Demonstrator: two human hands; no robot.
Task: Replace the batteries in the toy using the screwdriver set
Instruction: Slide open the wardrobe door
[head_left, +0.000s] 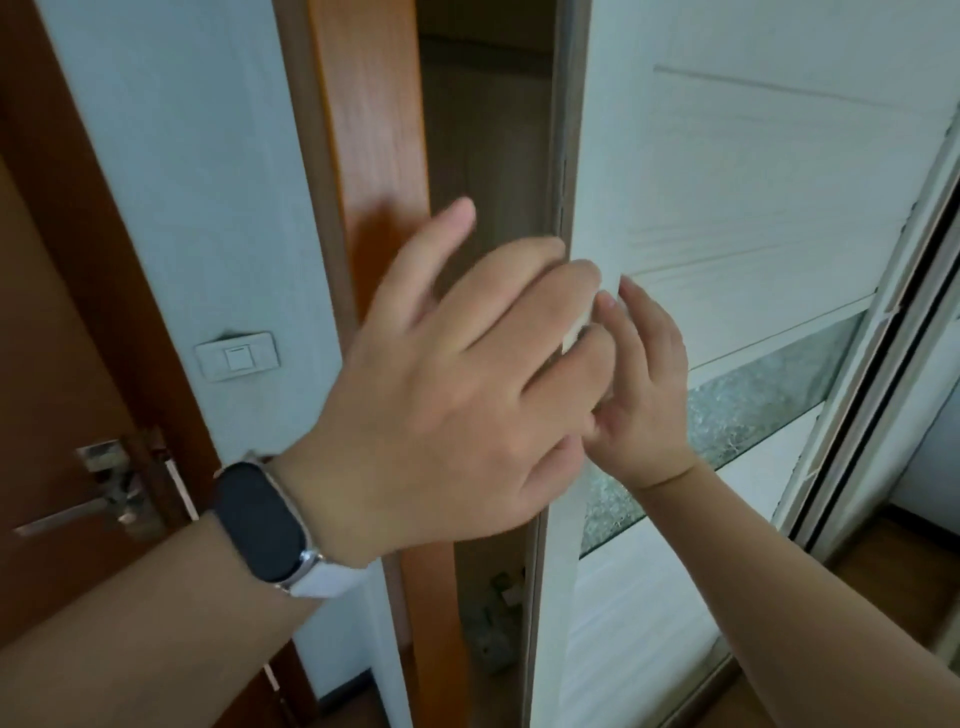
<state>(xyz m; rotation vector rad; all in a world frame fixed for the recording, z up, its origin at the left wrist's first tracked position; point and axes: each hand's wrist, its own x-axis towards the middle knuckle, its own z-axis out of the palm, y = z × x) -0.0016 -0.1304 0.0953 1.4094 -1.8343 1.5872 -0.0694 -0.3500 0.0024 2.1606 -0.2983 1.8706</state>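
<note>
Facing a white wood-grain sliding door panel (753, 182) that fills the right side, with a frosted glass strip (753, 395) across it. A dark gap shows between its left edge and an orange wooden jamb (374, 130). Pale blue-grey wall (182, 182) further left, then a dark brown wooden door (62, 312) at the far left.

Left hand (447, 395), blurred, near the camera: fingers bent over the panel's left edge, gripping it. Right hand (644, 384) just beyond it, fingers straight, laid flat against the panel face.

Black-faced wristwatch with white strap (265, 525) on the left wrist. White wall switch (236, 356). Metal latch (114, 483) on the brown door.

Cannot tell where the toy and screwdriver set are.
</note>
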